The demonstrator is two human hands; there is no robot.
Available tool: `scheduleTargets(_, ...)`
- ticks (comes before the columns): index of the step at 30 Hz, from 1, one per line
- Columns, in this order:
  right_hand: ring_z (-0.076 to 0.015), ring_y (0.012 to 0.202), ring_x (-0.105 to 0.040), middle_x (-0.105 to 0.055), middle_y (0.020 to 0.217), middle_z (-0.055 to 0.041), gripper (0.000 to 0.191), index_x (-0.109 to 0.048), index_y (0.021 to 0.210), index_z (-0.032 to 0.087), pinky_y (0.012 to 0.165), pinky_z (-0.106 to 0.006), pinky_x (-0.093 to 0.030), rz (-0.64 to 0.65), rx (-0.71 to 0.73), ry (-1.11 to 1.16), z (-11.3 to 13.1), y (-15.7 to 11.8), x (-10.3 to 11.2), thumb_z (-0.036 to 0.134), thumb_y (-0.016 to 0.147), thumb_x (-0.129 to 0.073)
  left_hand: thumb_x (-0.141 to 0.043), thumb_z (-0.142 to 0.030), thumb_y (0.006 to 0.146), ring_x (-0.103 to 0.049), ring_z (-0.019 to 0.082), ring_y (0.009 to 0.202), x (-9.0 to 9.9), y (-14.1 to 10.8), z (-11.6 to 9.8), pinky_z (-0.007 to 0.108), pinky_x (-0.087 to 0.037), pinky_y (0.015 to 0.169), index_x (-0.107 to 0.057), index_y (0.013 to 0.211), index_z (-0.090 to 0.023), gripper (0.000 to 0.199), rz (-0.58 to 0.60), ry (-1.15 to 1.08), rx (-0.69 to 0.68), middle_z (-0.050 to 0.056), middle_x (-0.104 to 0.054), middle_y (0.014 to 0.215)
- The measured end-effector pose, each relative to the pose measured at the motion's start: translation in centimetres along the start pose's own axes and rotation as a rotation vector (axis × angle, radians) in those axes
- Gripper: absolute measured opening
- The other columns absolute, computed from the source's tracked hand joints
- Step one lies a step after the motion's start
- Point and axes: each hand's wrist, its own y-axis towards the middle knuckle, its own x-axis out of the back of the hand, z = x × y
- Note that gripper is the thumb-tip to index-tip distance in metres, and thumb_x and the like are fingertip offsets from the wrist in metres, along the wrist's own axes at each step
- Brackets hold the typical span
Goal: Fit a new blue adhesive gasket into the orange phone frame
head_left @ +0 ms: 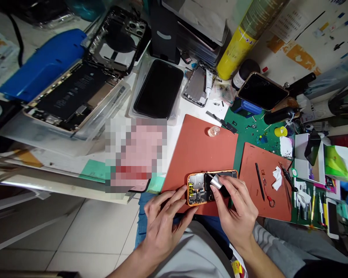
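Mat [208, 148], rust-red and broad, carries our work, and keeping everything flat on it should serve us well. Our left hand [164, 222] has its fingers loosely spread, the tips at one end of the opened phone [200, 195]; light, even pressure there should stop any sliding. Our right hand [239, 210] pinches narrowly, thumb and fingertips closed around a silver cylinder [216, 182]. Between our hands, the orange-framed phone lies on the mat, innards bare, so we'd best not lean on the exposed parts. The cylinder, smallest, wants gentle guiding without prying; whether its tip touches anything inside, we cannot tell.
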Motion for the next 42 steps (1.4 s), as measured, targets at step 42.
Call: scheduleTargets(42, -0.0238, 0.099, -0.074, -0.079, 0.109, -0.0095, 0.039, -0.072, 0.13, 0.017, 0.087, -0.041, -0.062, -0.141, -0.133, 0.109, 3.3, -4.1, -1.7, 0.003, 0.094, -0.079, -0.075, -0.015, 0.097, -0.057, 0.033, 0.126, 1.7, 2.2, 0.4, 0.048, -0.042, 0.104, -0.051, 0.144, -0.016, 0.053, 0.329, -0.076, -0.062, 0.018, -0.072, 0.14)
